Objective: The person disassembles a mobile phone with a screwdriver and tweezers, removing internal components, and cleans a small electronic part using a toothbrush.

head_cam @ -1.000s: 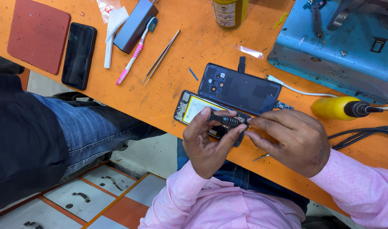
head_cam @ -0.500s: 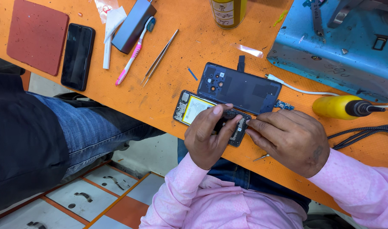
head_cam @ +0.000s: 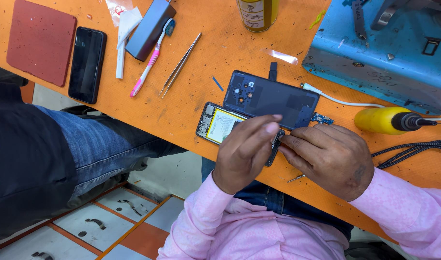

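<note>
1. Head view: our left hand (head_cam: 242, 156) and right hand (head_cam: 329, 159) both pinch the opened phone (head_cam: 220, 125).
2. Phone lies at the table (head_cam: 201, 96) edge, just below the back cover (head_cam: 271, 98).
3. Tweezers (head_cam: 179, 65) lie up-left of the phone.

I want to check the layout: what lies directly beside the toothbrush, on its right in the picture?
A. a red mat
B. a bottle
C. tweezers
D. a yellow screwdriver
C: the tweezers lie on the table just right of the toothbrush; the screwdriver lies far right, the mat far left.
</note>
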